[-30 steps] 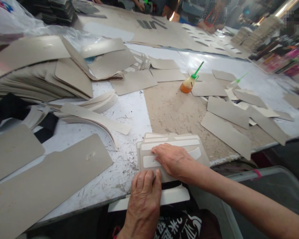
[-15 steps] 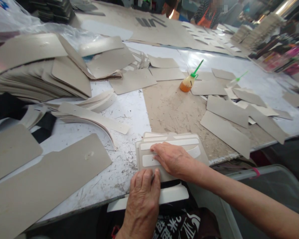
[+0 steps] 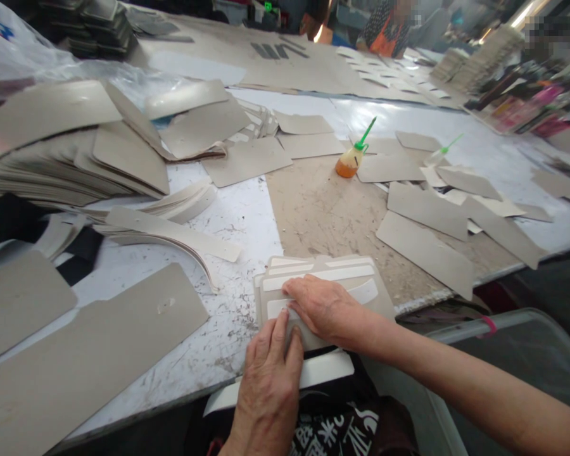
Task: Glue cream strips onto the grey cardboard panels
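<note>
A small stack of grey card pieces with white strips [image 3: 346, 276] lies at the near edge of the table. My right hand [image 3: 323, 309] rests flat on top of it, fingers stretched out and pointing left. My left hand [image 3: 272, 367] lies flat below it, fingers together, their tips on the stack's lower left part. A white strip [image 3: 323, 372] sticks out over the table edge under my left hand. Neither hand grips anything that I can see.
Large grey card sheets [image 3: 90, 354] lie at the near left, with a tall heap of cut pieces [image 3: 66, 158] behind. Loose grey pieces [image 3: 427, 247] spread to the right. An orange glue bottle with green nozzle [image 3: 350, 161] stands mid-table. A grey bin [image 3: 513, 342] sits at my right. People work at the far end.
My left hand has slid forward, its fingertips now higher on the stack and close under my right hand. The right hand has stayed in place.
</note>
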